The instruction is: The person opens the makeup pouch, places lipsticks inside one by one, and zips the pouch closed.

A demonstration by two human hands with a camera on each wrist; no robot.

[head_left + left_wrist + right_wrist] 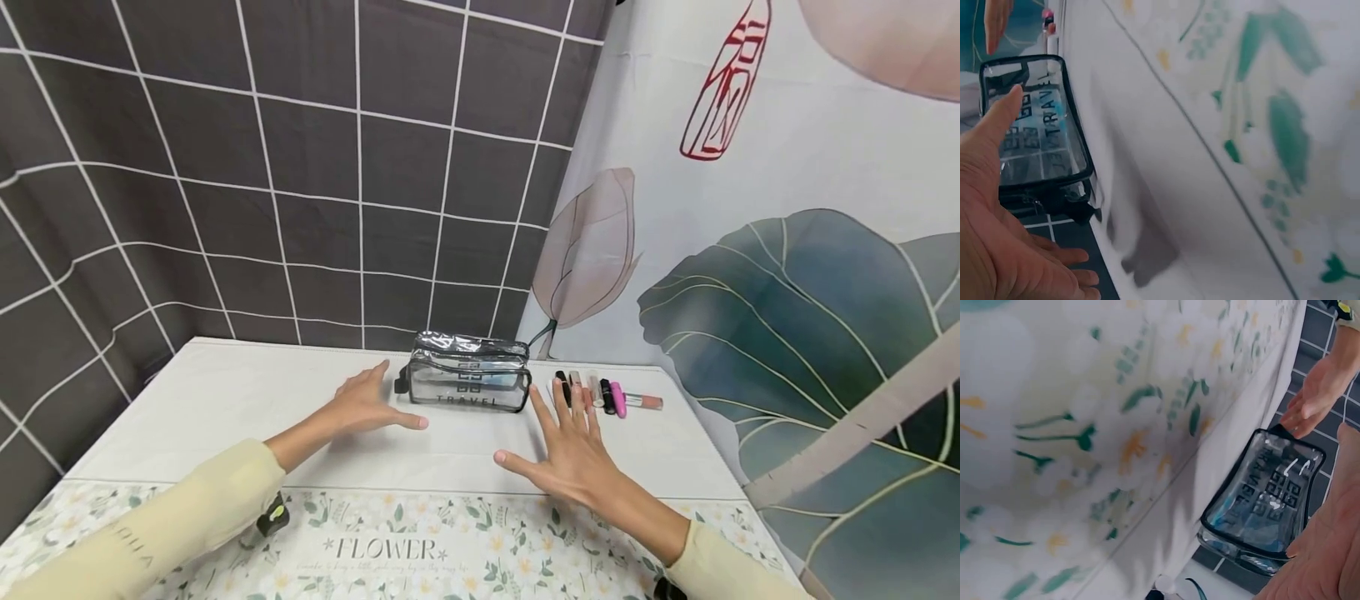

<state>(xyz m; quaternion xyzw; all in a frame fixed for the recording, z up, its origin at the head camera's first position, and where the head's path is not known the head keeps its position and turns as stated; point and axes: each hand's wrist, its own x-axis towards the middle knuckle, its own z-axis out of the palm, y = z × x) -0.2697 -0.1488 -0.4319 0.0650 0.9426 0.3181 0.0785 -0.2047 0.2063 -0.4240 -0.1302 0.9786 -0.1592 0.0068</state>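
A clear travel toiletry bag (450, 390) with black trim and TRAVEL lettering stands at the back of the white tabletop. Something light blue shows through its plastic. My left hand (367, 406) hovers to the left of the bag, thumb and fingers spread, holding nothing. On the other side, my right hand (576, 454) is spread palm down in front of the bag's right end, its fingertips overlapping a row of small cosmetics in the head view. In that row are a pink tube (618, 401), a black tube (607, 397) and a lip gloss tube (643, 402).
A floral table mat (390, 517) printed with FLOWER covers the near part of the table. Behind stands a dark curtain (300, 225) with a white grid. At the right hangs a pale cloth (802, 308) with large leaves.
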